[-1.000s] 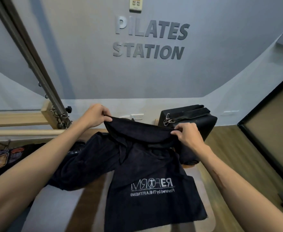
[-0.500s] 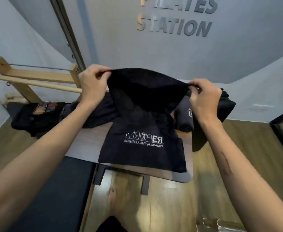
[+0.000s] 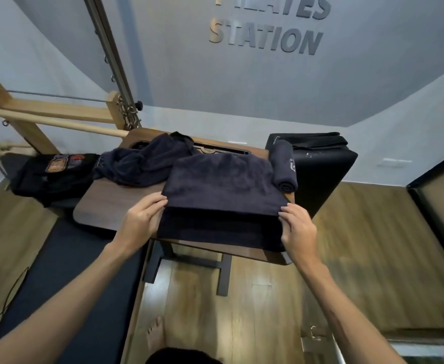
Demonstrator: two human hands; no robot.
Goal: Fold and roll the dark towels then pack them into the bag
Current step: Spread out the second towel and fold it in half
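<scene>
Folding in progress, by the look of it: dark towel (image 3: 221, 185) lying on the wooden table (image 3: 97, 208), its upper layer drawn over toward the 6 o'clock edge and stopping just short of the lower layer's hem. Left hand (image 3: 139, 222) pinching the upper layer's corner at 9 o'clock of the towel; right hand (image 3: 298, 227) pinching the matching corner at 3 o'clock. Both grips narrow, thumb against fingertips on cloth.

To do this fold well: bring both corners down together, level, until the upper hem meets the lower one. Keep light outward tension between the hands so no crease forms across the middle. Then flatten from the far fold toward the near edge before any rolling. Rolling probably best started from one short side, tight and even.

Rolled towel (image 3: 284, 166) lying at 2 o'clock of the flat one, touching its far right corner and just beside the black bag (image 3: 320, 169) at 3 o'clock. Crumpled dark towel (image 3: 142, 164) waiting at 10 o'clock, partly under the flat one. Black garment (image 3: 55, 172) farther out at 9 o'clock, off the table.
</scene>
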